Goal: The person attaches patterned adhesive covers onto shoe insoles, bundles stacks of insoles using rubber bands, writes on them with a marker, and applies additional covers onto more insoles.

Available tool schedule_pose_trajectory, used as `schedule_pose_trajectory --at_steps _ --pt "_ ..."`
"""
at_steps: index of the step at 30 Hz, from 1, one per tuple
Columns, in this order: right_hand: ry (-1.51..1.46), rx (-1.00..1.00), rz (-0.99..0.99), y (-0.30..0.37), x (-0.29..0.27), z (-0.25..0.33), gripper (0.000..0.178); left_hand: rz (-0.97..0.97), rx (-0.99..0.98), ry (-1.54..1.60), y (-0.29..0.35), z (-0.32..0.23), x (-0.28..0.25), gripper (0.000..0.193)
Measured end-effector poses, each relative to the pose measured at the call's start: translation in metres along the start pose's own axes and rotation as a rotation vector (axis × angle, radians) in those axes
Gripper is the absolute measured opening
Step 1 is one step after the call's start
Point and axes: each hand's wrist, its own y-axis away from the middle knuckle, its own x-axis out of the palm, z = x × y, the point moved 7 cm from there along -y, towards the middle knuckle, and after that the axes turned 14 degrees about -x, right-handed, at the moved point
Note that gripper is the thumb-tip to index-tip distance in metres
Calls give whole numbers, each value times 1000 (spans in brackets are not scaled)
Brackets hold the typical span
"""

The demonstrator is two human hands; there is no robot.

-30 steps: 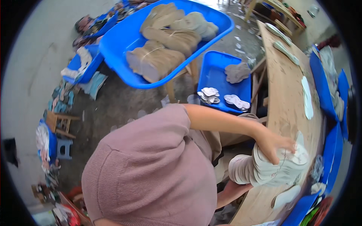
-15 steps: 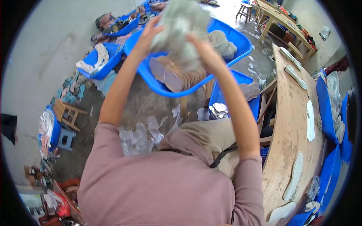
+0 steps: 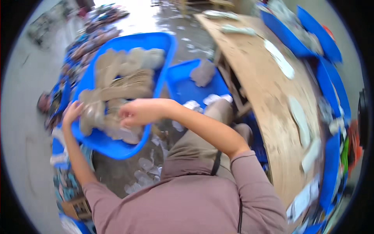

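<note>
A large blue tub [image 3: 117, 151] stands ahead of me on the left, holding several stacks of beige and grey insole-shaped pieces [image 3: 134, 84]. My left hand [image 3: 73, 113] is at the tub's left rim, beside a greyish stack [image 3: 92, 111]; its fingers are smeared by motion. Over the near part of the tub, my right hand [image 3: 140, 112] reaches in with its fingers curled. Whatever those fingers grip, if anything, is too blurred to make out. More pale pieces [image 3: 130, 134] lie below the right hand.
On my right, a long wooden bench [image 3: 269, 101] bears several pale insoles [image 3: 299, 121]. A smaller blue bin [image 3: 183, 87] stands between tub and bench, with grey and white pieces inside. Clear offcuts [image 3: 144, 177] litter the floor. More blue bins [image 3: 331, 89] line the right side.
The raised pale stack is no longer held up between my hands; both hands have come down to the tub. My view has turned right, so the tub appears farther left.
</note>
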Motion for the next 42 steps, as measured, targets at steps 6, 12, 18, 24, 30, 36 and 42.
schedule_pose_trajectory --at_steps 6,12,18,24,30,36,42 --pt "85 226 -212 188 -12 50 44 -281 215 -438 48 -102 45 48" --pt "-118 554 -742 314 28 68 42 -134 513 207 242 -255 117 23" --pt "71 831 -885 372 71 97 40 109 768 282 306 -326 220 15" --pt "4 872 -891 377 92 94 39 260 782 195 313 -293 296 15" --pt "-132 720 -852 365 85 49 36 306 645 114 304 -249 309 18" --pt "-327 571 -1013 357 49 -33 28 270 541 127 303 -239 318 21" --pt "-285 548 -1282 361 22 -139 20 250 502 163 299 -247 329 22"
